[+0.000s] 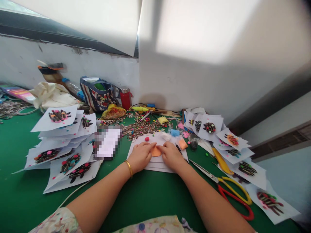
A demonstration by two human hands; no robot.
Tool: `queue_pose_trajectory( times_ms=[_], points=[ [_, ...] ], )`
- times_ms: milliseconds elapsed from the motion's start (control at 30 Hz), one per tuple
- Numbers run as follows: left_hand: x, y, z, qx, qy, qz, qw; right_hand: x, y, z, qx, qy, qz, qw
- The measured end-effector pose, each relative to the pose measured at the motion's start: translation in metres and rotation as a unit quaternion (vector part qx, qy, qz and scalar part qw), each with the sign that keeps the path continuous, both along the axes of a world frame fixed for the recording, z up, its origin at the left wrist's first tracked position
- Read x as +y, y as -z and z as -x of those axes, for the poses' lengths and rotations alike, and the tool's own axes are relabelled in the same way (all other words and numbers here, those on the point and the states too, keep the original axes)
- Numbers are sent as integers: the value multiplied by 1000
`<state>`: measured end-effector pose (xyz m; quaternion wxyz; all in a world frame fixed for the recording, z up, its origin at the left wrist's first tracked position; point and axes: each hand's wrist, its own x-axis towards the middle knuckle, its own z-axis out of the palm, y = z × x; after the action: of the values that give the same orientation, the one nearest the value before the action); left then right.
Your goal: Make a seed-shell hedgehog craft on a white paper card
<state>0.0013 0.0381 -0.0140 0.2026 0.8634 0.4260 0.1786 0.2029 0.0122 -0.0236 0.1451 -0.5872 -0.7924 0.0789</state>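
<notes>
A flattened piece of orange modelling clay (155, 151) lies on a stack of white paper (159, 165) in front of me. My left hand (141, 156) rests on the paper with its fingertips and thumb on the clay's left edge. From the other side, my right hand (172, 155) has its fingers closed at the clay's right edge. The fingers of both hands hide part of the clay. A small red clay ball (147, 139) is just beyond my left fingers. Right of my right hand sit a lump of orange clay (183, 144) and a dark pen, partly covered.
Scissors (213, 178) with red and yellow handles lie at right beside a yellow-handled cutter (222, 160). Seed-decorated papers are piled left (60, 142) and right (247, 168). Loose sunflower seeds (138, 127), a red flask (125, 98) and a striped bag (97, 94) stand toward the wall.
</notes>
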Motion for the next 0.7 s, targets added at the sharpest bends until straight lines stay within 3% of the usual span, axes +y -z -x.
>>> queue_pose_trajectory(
  times_ms=[267,700],
  points=[
    [11,10,7,-76,-17,28,997,0,-1,-13,35,10,11,999],
    [13,12,8,-78,-33,19,996,-2,-2,2,0,56,-5,998]
  ],
)
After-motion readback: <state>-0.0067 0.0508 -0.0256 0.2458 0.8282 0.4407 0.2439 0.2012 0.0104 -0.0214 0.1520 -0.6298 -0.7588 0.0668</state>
